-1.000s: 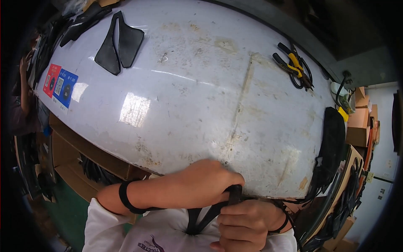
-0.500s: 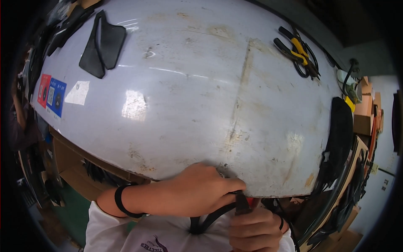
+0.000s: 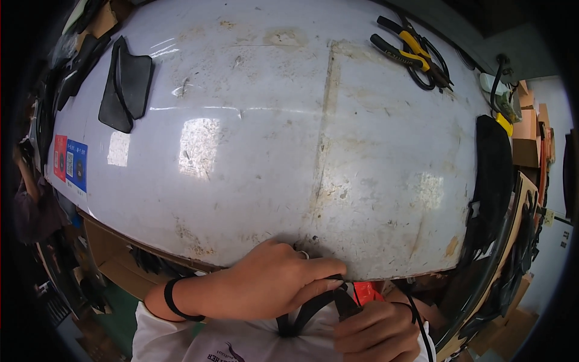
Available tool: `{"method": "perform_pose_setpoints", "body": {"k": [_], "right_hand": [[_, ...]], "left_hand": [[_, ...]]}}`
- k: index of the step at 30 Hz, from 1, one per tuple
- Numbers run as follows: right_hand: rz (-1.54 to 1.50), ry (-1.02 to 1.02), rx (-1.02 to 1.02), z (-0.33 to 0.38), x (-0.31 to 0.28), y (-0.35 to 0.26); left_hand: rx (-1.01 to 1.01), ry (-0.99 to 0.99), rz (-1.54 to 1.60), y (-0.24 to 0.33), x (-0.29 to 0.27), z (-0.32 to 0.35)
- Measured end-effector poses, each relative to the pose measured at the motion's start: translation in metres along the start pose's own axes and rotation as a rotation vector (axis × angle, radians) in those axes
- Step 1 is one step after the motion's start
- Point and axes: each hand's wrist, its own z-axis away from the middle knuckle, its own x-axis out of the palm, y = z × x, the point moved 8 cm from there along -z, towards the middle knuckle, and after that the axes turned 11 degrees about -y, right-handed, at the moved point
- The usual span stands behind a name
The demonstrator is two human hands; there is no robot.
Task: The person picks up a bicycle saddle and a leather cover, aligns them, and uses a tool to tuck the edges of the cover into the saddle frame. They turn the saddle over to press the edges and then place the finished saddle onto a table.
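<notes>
Head view, bottom centre of frame: left hand [image 3: 265,289] and right hand [image 3: 377,332] both closed on 1 black strap [image 3: 313,308] just below tabletop [image 3: 289,151] edge — strap running upper right to lower left, between both grips.

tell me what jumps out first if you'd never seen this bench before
The big scuffed white table fills nearly the whole view. At its near edge the left hand and right hand both grip a black strap. Yellow-handled pliers lie at the far right, and flat black pads at the far left.
</notes>
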Motion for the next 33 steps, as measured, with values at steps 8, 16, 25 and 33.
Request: {"method": "perform_pose_setpoints", "body": {"k": [8, 16, 25, 33], "right_hand": [[0.007, -0.063, 0.214, -0.022, -0.009, 0.027], [0.036, -0.037, 0.178, -0.006, 0.004, 0.026], [0.200, -0.073, 0.060, 0.020, 0.016, -0.002], [-0.124, 1.404, 0.030, 0.069, -0.005, 0.022]], "left_hand": [[0.017, 0.044, 0.017, 0.001, -0.004, 0.000], [0.007, 0.013, 0.002, -0.003, 0.000, -0.001], [0.008, -0.004, 0.029, 0.001, -0.003, 0.000], [-0.003, -0.051, 0.027, 0.005, -0.005, -0.004]]}}
